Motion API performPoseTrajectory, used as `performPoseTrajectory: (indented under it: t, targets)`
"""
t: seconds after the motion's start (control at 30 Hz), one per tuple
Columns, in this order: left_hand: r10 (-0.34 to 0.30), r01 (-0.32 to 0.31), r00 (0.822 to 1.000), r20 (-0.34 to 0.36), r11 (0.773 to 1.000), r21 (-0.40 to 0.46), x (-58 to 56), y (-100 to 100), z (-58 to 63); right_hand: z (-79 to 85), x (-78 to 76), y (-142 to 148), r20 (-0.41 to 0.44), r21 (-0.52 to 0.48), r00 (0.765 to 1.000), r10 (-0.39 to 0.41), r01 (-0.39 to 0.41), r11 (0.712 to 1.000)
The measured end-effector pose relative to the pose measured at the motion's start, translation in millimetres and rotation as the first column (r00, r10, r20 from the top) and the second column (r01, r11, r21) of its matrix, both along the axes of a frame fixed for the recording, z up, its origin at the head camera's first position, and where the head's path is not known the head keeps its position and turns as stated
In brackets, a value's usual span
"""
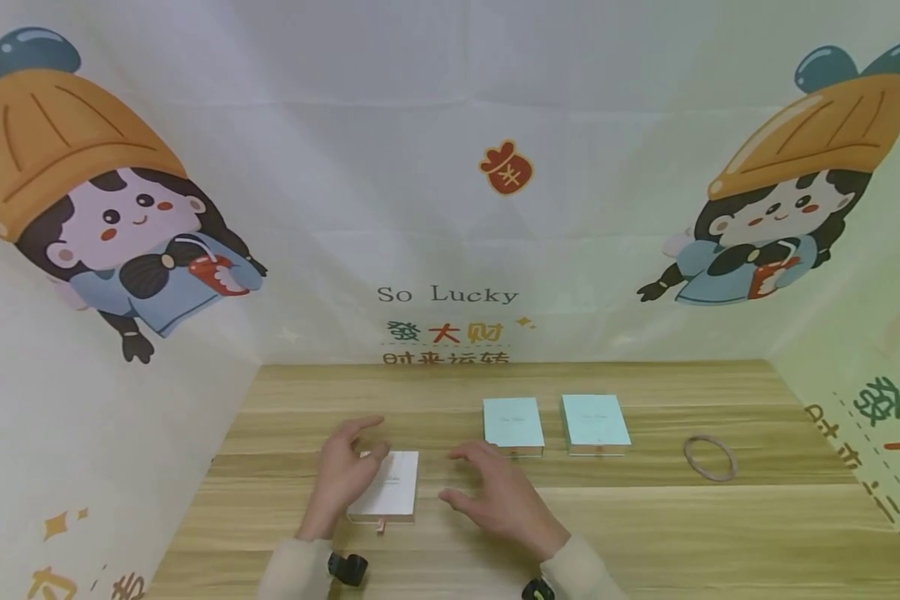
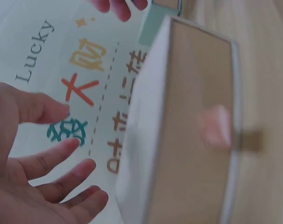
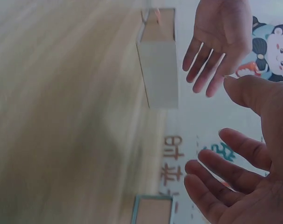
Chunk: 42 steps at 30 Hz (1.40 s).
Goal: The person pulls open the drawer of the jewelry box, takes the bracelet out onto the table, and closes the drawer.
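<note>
My left hand hovers over the left side of a flat white box, fingers spread and holding nothing. In the left wrist view that box's tan front carries a small pink ribbon tab. My right hand is held to the right of the white box, thumb and fingers apart, nothing between them. Behind it lies a mint-green box, partly overlapped by its fingertips in the head view. The right wrist view shows both palms, the left hand beyond the right hand.
A second mint-green box lies to the right of the first. Farther right, a thin pinkish ring rests on the wood-grain tabletop. A printed cloth with cartoon figures and lettering surrounds the table at the back and sides.
</note>
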State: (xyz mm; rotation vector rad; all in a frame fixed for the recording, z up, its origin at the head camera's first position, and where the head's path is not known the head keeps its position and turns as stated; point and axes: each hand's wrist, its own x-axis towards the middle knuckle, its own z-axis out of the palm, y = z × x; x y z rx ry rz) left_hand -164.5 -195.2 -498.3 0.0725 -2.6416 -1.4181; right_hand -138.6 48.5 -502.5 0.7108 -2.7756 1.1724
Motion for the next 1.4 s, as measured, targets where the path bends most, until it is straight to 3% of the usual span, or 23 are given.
performPoseTrajectory:
  t: [0.13,0.33,0.6,0.8,1.0,1.13,1.4]
  targets:
    - [-0.071,0.072,0.997,-0.025,0.996,0.045,-9.9,18.4,7.4,5.5,-3.3,13.2,-0.064,-0.004,0.997,-0.034,0.034,0.999]
    - [-0.197,0.19,0.98,0.034,0.971,0.144,-25.1,46.6,13.0,6.6,-10.6,29.4,-0.147,-0.028,0.983,-0.112,0.109,0.994]
    - [-0.327,0.274,0.926,0.189,0.926,0.259,-48.3,69.8,15.7,1.5,-19.0,48.4,-0.071,-0.046,0.968,-0.241,0.239,0.97]
    - [-0.404,0.346,0.88,0.25,0.906,0.243,-70.5,82.2,13.0,-1.1,-23.1,58.2,-0.041,-0.064,0.946,-0.32,0.318,0.946]
    - [-0.44,0.387,0.849,0.291,0.895,0.224,-90.0,93.6,8.4,-5.2,-24.2,61.0,0.05,-0.049,0.928,-0.37,0.372,0.927]
    - [-0.454,0.398,0.845,0.283,0.887,0.234,-99.8,102.5,3.8,-11.8,-26.9,60.1,0.084,-0.053,0.913,-0.399,0.404,0.913]
    - [-0.43,0.379,0.861,0.271,0.898,0.222,-109.0,116.0,-4.4,-24.3,-30.0,54.4,0.117,-0.091,0.883,-0.454,0.465,0.881]
